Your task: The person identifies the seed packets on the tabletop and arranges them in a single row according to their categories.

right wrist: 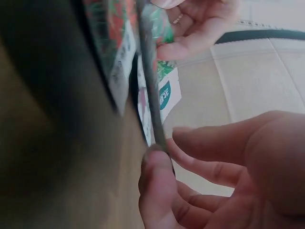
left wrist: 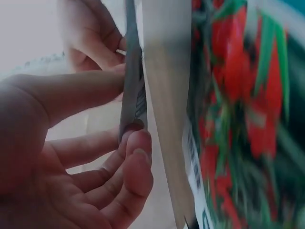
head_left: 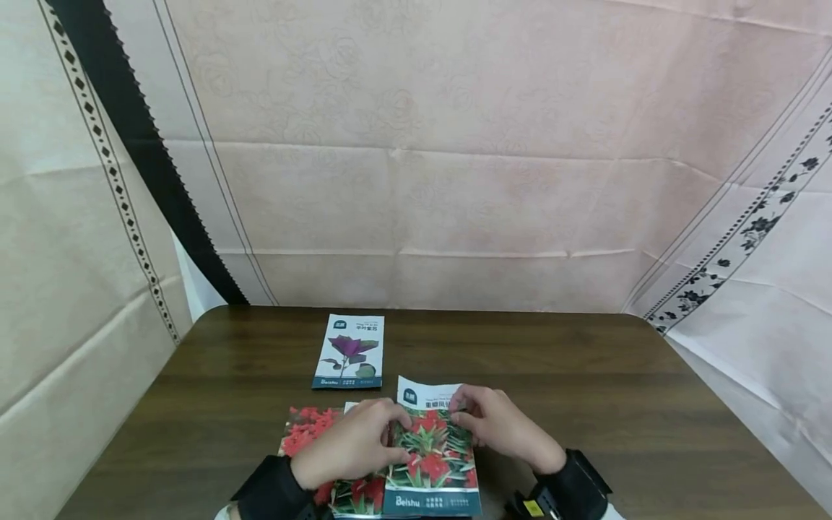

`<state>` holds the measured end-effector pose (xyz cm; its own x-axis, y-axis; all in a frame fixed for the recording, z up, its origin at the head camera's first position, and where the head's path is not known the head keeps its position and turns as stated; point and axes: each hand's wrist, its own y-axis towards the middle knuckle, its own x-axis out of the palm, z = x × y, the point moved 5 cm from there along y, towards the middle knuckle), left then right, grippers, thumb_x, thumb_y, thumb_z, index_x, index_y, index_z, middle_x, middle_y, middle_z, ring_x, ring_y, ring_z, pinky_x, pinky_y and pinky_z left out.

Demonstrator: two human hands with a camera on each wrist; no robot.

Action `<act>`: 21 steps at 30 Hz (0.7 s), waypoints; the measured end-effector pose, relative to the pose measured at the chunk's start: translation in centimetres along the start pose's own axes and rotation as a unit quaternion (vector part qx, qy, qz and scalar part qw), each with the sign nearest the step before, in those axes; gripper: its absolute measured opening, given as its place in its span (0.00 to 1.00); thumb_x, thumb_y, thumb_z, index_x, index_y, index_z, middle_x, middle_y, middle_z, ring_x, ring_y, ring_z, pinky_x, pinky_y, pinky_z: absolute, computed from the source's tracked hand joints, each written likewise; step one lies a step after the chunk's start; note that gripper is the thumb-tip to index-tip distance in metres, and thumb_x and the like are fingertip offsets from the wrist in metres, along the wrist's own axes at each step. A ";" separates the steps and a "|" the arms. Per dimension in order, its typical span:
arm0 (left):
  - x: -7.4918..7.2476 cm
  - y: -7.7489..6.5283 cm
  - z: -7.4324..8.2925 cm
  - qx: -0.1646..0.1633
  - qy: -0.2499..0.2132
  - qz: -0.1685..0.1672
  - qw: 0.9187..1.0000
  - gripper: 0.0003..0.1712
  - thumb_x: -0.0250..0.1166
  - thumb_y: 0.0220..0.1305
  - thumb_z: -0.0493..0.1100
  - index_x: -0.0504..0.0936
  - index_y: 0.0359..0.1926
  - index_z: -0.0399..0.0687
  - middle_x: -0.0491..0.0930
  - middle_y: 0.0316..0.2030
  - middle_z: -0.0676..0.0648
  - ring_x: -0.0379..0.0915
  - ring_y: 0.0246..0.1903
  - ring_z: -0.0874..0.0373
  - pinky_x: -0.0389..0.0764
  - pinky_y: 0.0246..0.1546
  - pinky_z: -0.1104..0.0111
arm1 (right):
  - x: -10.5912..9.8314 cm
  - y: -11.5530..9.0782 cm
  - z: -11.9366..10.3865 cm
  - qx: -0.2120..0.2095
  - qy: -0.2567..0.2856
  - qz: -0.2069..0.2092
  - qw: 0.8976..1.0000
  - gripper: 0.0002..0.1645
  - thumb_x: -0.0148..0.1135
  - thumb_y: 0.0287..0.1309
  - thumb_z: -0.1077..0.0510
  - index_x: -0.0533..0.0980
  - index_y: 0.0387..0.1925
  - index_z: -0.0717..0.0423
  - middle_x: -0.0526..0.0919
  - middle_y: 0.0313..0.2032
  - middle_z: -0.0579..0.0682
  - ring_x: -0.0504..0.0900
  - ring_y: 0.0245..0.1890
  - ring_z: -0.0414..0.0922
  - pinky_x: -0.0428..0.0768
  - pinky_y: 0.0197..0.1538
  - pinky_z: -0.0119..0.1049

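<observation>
In the head view, my two hands hold a picture card with red flowers, a white top strip and a blue band reading "Beishu". My left hand pinches its left edge between thumb and fingers. My right hand pinches it near the upper right edge. The wrist views show the card tilted up, seen edge-on, with fingertips on both faces. Another red-flower card lies on the table under my left hand, partly hidden by it and the held card.
A white card with a purple flower lies flat near the back of the brown wooden table. Pale patterned cloth hangs behind and around the table. A dark strip runs down the cloth at the left.
</observation>
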<state>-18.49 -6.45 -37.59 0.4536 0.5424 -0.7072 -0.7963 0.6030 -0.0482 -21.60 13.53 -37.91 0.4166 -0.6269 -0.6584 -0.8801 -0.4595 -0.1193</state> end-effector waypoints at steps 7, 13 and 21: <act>2.0 0.5 0.4 -0.006 0.058 -0.022 0.998 0.20 0.71 0.56 0.49 0.81 0.50 0.53 0.78 0.45 0.55 0.74 0.41 0.64 0.75 0.42 0.69 | 0.6 -1.3 0.7 -0.002 -0.038 -0.003 0.999 0.06 0.62 0.62 0.58 0.74 0.39 0.53 0.72 0.22 0.44 0.68 0.20 0.37 0.67 0.26 0.30; 2.5 0.7 -0.1 -0.004 0.148 -0.010 0.989 0.20 0.72 0.56 0.47 0.83 0.51 0.55 0.79 0.41 0.53 0.74 0.38 0.62 0.75 0.37 0.68 | 1.5 -0.8 0.9 -0.002 -0.088 0.007 0.996 0.07 0.65 0.60 0.59 0.76 0.40 0.53 0.71 0.23 0.45 0.69 0.23 0.39 0.66 0.26 0.31; 2.2 0.6 0.0 0.007 0.196 0.000 0.981 0.21 0.72 0.55 0.51 0.83 0.51 0.61 0.85 0.36 0.56 0.76 0.29 0.66 0.68 0.26 0.71 | 1.7 -0.5 1.0 0.003 -0.106 0.016 0.994 0.08 0.66 0.59 0.58 0.78 0.40 0.52 0.72 0.21 0.45 0.69 0.22 0.39 0.66 0.25 0.31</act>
<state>-17.98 -4.91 -39.18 0.2627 0.2778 -0.9240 -0.7898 0.6120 -0.0406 -20.72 13.33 -39.74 0.3318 -0.4948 -0.8032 -0.8936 -0.4377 -0.0995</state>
